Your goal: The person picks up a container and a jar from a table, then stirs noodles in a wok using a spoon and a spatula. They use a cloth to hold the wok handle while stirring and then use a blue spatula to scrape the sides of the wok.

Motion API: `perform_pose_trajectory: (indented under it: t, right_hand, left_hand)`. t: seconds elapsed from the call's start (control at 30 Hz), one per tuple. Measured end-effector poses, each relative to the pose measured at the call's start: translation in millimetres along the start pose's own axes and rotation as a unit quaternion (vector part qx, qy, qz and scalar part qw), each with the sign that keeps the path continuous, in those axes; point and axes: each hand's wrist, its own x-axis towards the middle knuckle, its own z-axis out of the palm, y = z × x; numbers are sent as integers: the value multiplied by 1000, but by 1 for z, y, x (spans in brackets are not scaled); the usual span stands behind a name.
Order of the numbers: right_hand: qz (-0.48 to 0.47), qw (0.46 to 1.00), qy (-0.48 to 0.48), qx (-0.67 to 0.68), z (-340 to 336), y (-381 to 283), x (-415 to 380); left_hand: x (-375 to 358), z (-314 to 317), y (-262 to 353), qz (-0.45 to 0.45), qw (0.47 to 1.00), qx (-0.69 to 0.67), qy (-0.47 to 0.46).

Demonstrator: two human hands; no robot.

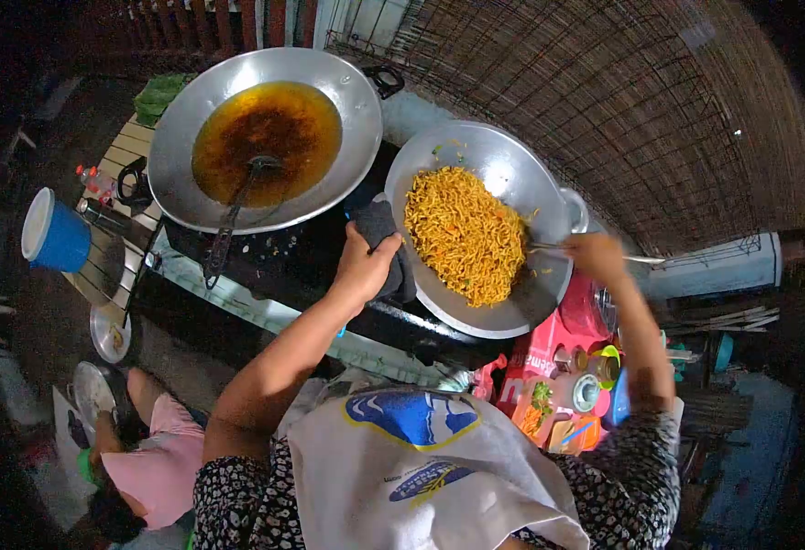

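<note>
A heap of yellow-orange noodles (465,236) fills the middle of the silver wok (503,151) on the right of the stove. My left hand (366,266) is closed on a folded dark cloth (379,229), pressed to the wok's left rim; any handle under it is hidden. In my right hand (596,257), slightly blurred, is the metal handle of a spatula (642,260). Its working end meets the noodles' right side and is buried from sight. To the left, a larger wok (175,147) holds brown oil (265,137) with a slotted ladle (228,220) leaning in it.
Containers and a tray of chopped vegetables (537,410) crowd a red surface at lower right. A wire-mesh and woven wall (604,110) rises behind the woks. At left are a blue bucket (59,240) and slatted table (109,247). Another person in pink (159,458) crouches at lower left.
</note>
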Motion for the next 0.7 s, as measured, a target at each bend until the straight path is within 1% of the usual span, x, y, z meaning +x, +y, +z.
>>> perform_pose_trajectory:
  t: [0.03,0.07,0.1,0.13,0.2,0.23,0.3,0.37,0.43,0.47,0.53,0.57,0.63,0.67,0.7]
  right_hand:
    - [14,996,15,89,38,-11,15]
    - [-19,974,56,220,72,-21,26]
    - [-53,931,96,349,91,-29,33]
    - [-57,930,99,351,88,-31,37]
    - [-2,897,58,438,70,-36,30]
    - [0,897,58,439,58,-34,23]
    - [57,932,39,357,24,-26,10]
    - [63,929,45,362,2,-18,-5]
    - [104,964,52,237,-40,-20,-25]
    - [105,965,52,235,-58,-23,-34]
    - [86,983,149,68,-82,-28,-46]
    - [86,983,148,67,-84,-29,-45]
    - [30,972,232,-23,-85,-31,-45]
    - [36,976,210,-41,-93,-35,-46]
    - [35,976,211,-42,-94,-35,-45]
  left_hand:
    - [-3,1,5,-3,1000,7,4]
    - [-7,2,11,0,1000,5,7]
    - [-11,1,17,-11,1000,6,4]
    - [-13,-1,20,-22,1000,7,1]
    - [-7,-1,14,-19,1000,16,4]
    - [-6,-1,10,-15,1000,21,4]
    - [-6,-2,12,-22,999,31,-9]
    - [-8,-2,16,-31,999,36,-19]
    - [-13,-3,24,-45,998,44,-8]
    - [-13,-3,23,-44,998,42,-9]
    - [-8,-2,16,-41,999,17,-19]
    - [-3,-1,9,-41,999,16,-20]
    - [4,0,-6,-4,1000,10,-6]
    - [1,-1,-1,-2,1000,10,-7]
    - [-2,-2,4,-9,1000,14,-13]
